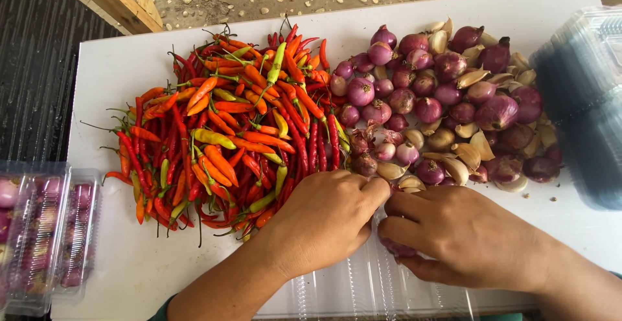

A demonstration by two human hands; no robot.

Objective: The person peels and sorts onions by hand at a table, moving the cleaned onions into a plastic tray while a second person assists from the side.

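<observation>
Two hands meet over a clear plastic tray (363,282) at the near edge of the white table (129,75). The right hand (466,237) pinches a small red shallot (396,248) against the tray, fingers curled around it. The left hand (324,217) is loosely fisted beside it; what it holds, if anything, cannot be told. Just beyond the knuckles lies the heap of shallots and garlic cloves (447,107), and left of that the heap of chillies (233,126), the two touching. Stacked empty trays (583,101) at the right edge; filled, shut trays (45,230) at the left.

Risk: the thin tray overhangs the table edge and could tip under pressing hands, spilling shallots. Loose garlic cloves near the wrist could get swept off.
</observation>
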